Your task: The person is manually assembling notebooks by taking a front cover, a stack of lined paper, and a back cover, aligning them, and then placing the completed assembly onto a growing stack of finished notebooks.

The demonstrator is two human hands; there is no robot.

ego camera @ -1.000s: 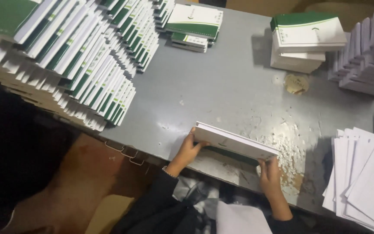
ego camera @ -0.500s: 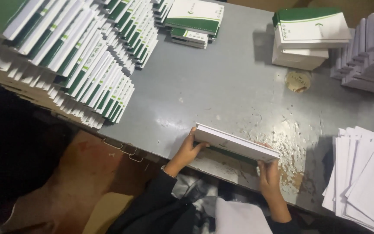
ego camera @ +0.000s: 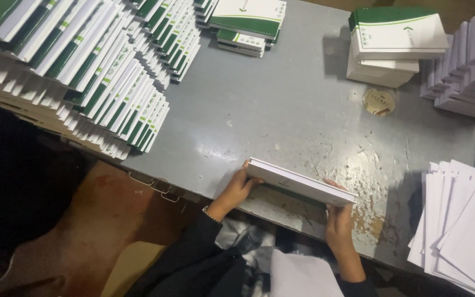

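My left hand (ego camera: 237, 190) grips left end, right hand (ego camera: 339, 223) clamps right end of one white book block (ego camera: 300, 181), lower centre, at grey table (ego camera: 281, 110) edge. Two green-white stacks top; fanned rows upper left; loose sheets (ego camera: 463, 220) lower right.

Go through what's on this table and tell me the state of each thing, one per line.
White paper block: closed, tilted, held at both ends over the table's near edge.
Left hand: gripping its left end.
Right hand: gripping its right end.
Green-and-white booklets: closed, overlapped in rows.
Loose white sheets: fanned stack.
Round lid: lying flat.
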